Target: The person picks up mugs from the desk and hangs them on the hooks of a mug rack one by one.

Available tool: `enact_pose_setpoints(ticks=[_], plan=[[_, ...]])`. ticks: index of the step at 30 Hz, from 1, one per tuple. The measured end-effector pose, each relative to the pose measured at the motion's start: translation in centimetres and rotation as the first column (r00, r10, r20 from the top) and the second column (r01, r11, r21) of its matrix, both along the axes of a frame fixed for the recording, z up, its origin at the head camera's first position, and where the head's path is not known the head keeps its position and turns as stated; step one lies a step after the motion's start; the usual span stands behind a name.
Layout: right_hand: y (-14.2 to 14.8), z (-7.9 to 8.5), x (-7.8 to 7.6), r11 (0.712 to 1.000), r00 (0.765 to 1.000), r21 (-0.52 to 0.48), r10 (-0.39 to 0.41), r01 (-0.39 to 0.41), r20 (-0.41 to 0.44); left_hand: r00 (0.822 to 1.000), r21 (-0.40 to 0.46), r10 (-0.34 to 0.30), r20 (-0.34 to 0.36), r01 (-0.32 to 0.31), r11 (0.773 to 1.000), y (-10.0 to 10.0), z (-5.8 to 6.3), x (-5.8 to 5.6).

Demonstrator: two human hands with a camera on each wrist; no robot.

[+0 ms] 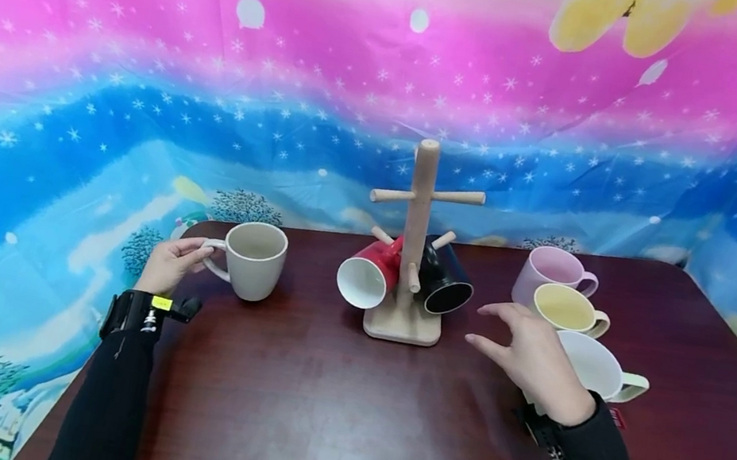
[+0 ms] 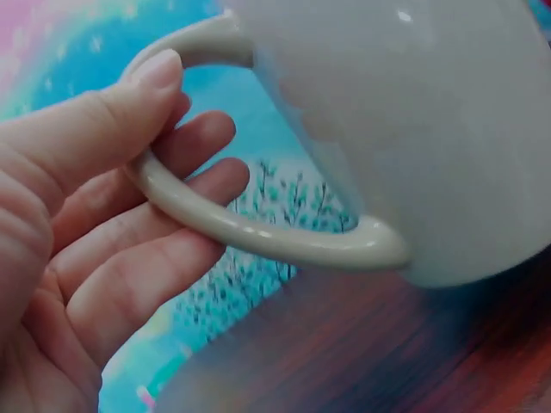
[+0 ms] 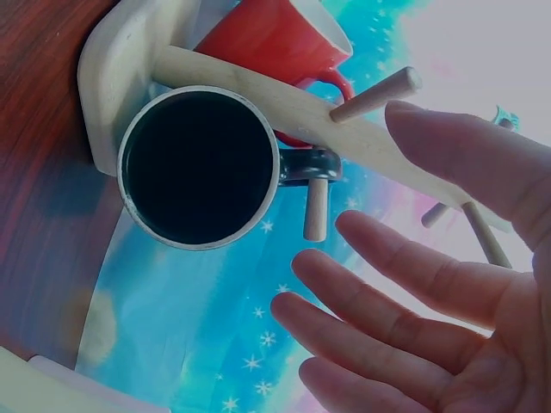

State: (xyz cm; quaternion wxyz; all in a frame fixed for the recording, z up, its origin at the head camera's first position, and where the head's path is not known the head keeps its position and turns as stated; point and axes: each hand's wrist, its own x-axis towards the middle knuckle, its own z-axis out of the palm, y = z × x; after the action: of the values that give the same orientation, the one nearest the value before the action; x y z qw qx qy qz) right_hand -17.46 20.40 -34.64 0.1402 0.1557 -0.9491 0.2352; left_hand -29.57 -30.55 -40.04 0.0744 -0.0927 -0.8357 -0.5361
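Note:
My left hand (image 1: 172, 263) pinches the handle of a light grey-beige mug (image 1: 255, 260), thumb on the handle's outside and fingers through the loop (image 2: 258, 237). The mug is upright at the table's left. My right hand (image 1: 537, 353) is empty, thumb and fingers spread apart, between the wooden mug tree (image 1: 417, 222) and the mugs on the right. On the tree's lower pegs hang a red mug (image 1: 367, 274) with a white inside and a black mug (image 1: 447, 279), both tilted mouth outward. In the right wrist view, the fingertips (image 3: 314, 262) are near the black mug's peg.
Along the right side stand a pink mug (image 1: 549, 275), a yellow mug (image 1: 566, 308) and a white mug (image 1: 590, 362) with a pale green handle, partly behind my right hand. The dark wood table (image 1: 324, 416) meets a colourful printed cloth (image 1: 360, 100) behind it.

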Motion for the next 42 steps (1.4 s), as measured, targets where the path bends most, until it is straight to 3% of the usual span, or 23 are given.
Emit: enact_pose_setpoints(ticks=[6, 9, 20, 28, 36, 42], plan=[[-0.1, -0.1, 0.0, 1.0, 1.0, -0.003, 0.009, -0.009, -0.008, 1.0, -0.087, -0.007, -0.026, 0.005, 0.996, 0.5, 0.3, 1.3], [-0.1, -0.3, -0.1, 1.0, 1.0, -0.003, 0.016, -0.016, -0.011, 0.999, -0.08, -0.031, -0.026, 0.029, 0.996, 1.4, 0.6, 2.5], [0.0, -0.3, -0.2, 1.0, 1.0, 0.0, 0.019, -0.019, 0.004, 0.993, 0.145, -0.115, 0.001, 0.113, 0.983, 8.0, 1.3, 7.5], [0.2, -0.2, -0.3, 1.0, 1.0, 0.004, 0.016, -0.016, 0.008, 0.981, 0.256, -0.195, 0.001, 0.188, 0.948, 13.2, 1.6, 10.5], [0.3, 0.0, -0.5, 1.0, 1.0, 0.0, 0.008, -0.008, 0.006, 0.963, 0.337, -0.263, 0.056, 0.23, 0.913, 17.9, 1.3, 12.3], [0.6, 0.0, -0.3, 1.0, 1.0, -0.001, -0.003, 0.003, 0.01, 0.941, 0.388, -0.329, 0.083, 0.273, 0.88, 20.4, 1.0, 12.4]])
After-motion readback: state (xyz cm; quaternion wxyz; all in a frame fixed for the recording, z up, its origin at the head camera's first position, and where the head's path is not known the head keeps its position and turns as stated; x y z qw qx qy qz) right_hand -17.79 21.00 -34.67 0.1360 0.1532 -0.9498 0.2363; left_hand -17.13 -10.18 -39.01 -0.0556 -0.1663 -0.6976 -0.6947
